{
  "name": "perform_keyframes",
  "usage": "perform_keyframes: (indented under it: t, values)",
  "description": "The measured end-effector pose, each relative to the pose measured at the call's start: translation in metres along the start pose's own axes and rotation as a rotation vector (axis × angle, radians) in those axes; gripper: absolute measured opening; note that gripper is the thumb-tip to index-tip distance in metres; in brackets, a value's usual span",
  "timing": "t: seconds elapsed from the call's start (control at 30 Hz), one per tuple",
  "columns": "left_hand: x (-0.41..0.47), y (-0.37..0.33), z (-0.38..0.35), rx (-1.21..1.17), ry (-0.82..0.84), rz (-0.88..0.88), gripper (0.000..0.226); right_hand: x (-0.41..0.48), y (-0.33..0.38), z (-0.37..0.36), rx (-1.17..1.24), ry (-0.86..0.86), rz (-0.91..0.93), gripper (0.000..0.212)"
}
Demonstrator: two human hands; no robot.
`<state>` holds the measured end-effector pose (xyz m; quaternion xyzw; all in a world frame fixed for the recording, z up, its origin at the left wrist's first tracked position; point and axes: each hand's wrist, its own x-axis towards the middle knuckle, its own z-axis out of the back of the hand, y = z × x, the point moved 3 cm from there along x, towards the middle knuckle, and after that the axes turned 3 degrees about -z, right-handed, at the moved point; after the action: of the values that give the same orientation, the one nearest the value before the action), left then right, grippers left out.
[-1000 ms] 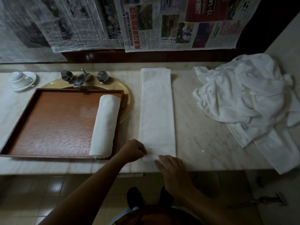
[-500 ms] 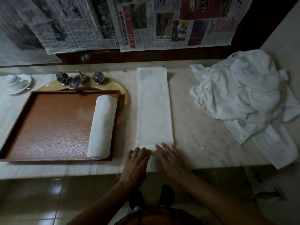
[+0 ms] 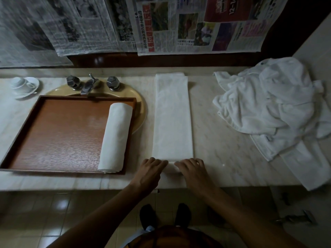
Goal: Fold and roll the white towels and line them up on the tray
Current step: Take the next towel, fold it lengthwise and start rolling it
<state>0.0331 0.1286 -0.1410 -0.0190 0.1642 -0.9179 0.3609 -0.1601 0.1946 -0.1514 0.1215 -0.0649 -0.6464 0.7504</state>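
Note:
A white towel [image 3: 172,115], folded into a long narrow strip, lies on the marble counter and runs away from me. Its near end is turned over into a small roll. My left hand [image 3: 150,173] and my right hand [image 3: 193,171] sit side by side on that roll, with their fingers curled over it. A brown wooden tray [image 3: 59,129] stands to the left over the sink. One finished rolled towel [image 3: 114,138] lies along the tray's right side.
A heap of loose white towels [image 3: 279,111] lies at the right of the counter, and part of it hangs over the front edge. A tap with two knobs [image 3: 92,84] stands behind the tray. A cup on a saucer [image 3: 24,85] sits far left. Newspapers cover the wall.
Both hands came together on the strip's near end and turned it over into a small roll. One second ago the left hand was at the strip's left corner.

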Motion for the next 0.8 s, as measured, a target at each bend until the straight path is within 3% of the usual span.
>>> perform_keyframes:
  t: [0.13, 0.27, 0.33, 0.43, 0.53, 0.67, 0.8]
  values:
    - [-0.014, 0.002, 0.001, -0.177, -0.035, 0.005, 0.028, -0.015, -0.006, -0.008, 0.12, 0.005, -0.024, 0.052]
    - [-0.008, 0.008, 0.003, -0.199, -0.085, 0.071, 0.024, -0.03, 0.005, -0.008, 0.047, -0.172, -0.059, 0.05]
    - [0.0, 0.008, 0.008, -0.198, -0.09, 0.093, 0.027, -0.039, 0.022, -0.009, -0.008, -0.194, -0.048, 0.058]
    - [0.003, 0.006, 0.01, -0.205, -0.11, 0.141, 0.03, -0.046, 0.035, -0.024, -0.095, -0.081, -0.04, 0.078]
    - [-0.011, -0.012, 0.001, -0.164, -0.152, 0.186, 0.052, -0.041, 0.031, -0.029, -0.105, -0.088, -0.034, 0.08]
    - [-0.026, -0.028, -0.041, 0.108, -0.041, 0.017, 0.096, -0.031, 0.024, -0.03, -0.152, -0.087, -0.004, 0.074]
    - [-0.01, -0.015, -0.04, 0.137, -0.045, 0.057, 0.095, -0.003, 0.01, -0.027, -0.152, -0.072, 0.005, 0.066]
